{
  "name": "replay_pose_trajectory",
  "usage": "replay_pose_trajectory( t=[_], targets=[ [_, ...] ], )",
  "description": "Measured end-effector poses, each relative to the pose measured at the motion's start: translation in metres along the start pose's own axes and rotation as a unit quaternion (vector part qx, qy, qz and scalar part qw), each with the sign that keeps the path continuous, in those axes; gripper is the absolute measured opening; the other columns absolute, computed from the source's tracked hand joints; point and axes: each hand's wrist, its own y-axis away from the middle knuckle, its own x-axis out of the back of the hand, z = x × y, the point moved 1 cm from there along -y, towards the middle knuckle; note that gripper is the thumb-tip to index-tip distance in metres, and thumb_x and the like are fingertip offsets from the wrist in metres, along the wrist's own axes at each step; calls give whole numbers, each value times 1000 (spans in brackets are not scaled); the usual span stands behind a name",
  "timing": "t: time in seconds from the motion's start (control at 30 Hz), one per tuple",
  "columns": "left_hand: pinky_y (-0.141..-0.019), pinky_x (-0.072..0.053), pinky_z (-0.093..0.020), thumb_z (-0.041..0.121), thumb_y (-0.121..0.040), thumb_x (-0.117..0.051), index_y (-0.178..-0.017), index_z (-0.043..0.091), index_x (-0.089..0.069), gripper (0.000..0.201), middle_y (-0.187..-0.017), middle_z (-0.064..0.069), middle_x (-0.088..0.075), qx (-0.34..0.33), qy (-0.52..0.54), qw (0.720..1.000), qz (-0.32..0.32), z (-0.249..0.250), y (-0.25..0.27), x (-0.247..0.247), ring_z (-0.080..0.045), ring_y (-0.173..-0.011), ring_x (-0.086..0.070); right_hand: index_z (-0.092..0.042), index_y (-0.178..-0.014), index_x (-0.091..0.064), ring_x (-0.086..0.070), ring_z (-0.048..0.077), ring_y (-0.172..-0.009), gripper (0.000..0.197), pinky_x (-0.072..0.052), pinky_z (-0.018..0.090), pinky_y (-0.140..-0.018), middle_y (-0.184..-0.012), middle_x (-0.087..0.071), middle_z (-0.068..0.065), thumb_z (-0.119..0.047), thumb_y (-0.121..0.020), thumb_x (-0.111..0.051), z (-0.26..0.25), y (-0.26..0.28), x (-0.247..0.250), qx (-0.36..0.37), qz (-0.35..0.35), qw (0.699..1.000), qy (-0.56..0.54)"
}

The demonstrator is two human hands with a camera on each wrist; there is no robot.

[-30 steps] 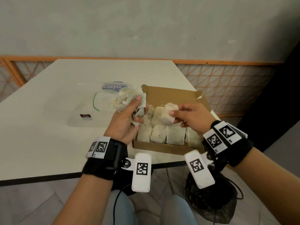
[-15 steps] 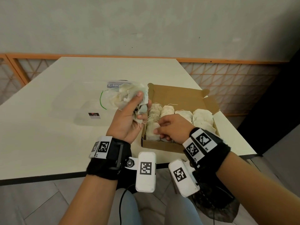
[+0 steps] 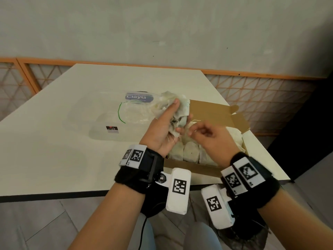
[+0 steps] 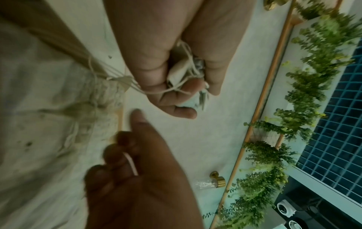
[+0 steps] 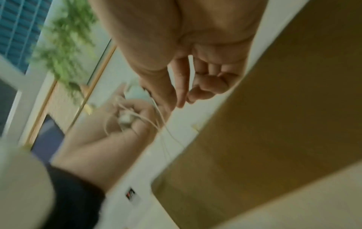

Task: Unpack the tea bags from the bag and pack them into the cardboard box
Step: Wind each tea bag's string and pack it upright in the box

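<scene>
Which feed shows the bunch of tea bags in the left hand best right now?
Head view: the bunch of tea bags shows whole in the left hand, above the cardboard box. Left wrist view shows only bag corners and strings between curled fingers. Right wrist view shows it blurred and small.

Left hand: bare, forearm bare. Wrist carries a fuzzy black band topped by white blocks printed with black-and-white square codes. A black bracket with a round silver screw joins the band to a white rounded camera housing bearing another code; a thin black cable hangs below.

Right hand: bare. Matching black band, two white coded blocks, white coded housing.

Legs: light blue trousers.
</scene>
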Motion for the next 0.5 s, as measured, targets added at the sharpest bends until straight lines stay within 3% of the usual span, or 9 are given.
replay_pose_trajectory(
  t=[0.07, 0.13, 0.3, 0.4, 0.5],
  targets=[
    [-37, -37, -11, 39, -88, -57, -104, 9, -59, 34, -78, -8, -62, 37, -4, 999, 3, -8, -6, -2, -11, -59, -61, -23, -89, -60, -52, 10, -67, 13, -43, 18, -60, -77, -57, -2, -20, -81, -69, -3, 0, 13, 11, 59, 994, -87],
    [-37, -37, -12, 46, -90, -53, -111, 11, -56, 41, -76, -5, -62, 64, -22, 998, -5, -17, -10, -2, -10, -54, -60, -28, -94, -56, -53, 11, -73, 23, -44, 22, -65, -83, -55, -5, -21, -79, -72, -3, 2, 21, 29, 87, 990, -107],
    [-39, -34, -15, 47, -93, -48, -117, 14, -57, 42, -90, -6, -63, 78, -103, 991, -16, -30, -14, 0, -9, -54, -52, -43, -105, -49, -50, -1, -83, 48, -42, 10, -69, -102, -47, -8, -22, -72, -78, 6, 7, 21, 104, 51, 993, 17],
    [-39, -31, -15, 48, -93, -47, -121, 13, -58, 46, -93, -7, -62, 85, -134, 987, -13, -33, -13, -1, -9, -54, -48, -37, -117, -54, -43, -8, -94, 51, -35, 2, -77, -104, -43, -6, -19, -74, -76, 17, 6, 15, 133, 43, 986, 88],
    [-37, -28, -14, 45, -94, -47, -118, 12, -59, 43, -87, -5, -63, 82, -142, 986, -6, -33, -11, -1, -7, -50, -51, -35, -113, -60, -47, -7, -94, 40, -40, 6, -75, -100, -49, -6, -12, -81, -69, 27, 7, 13, 119, 86, 988, 39]
  ],
)
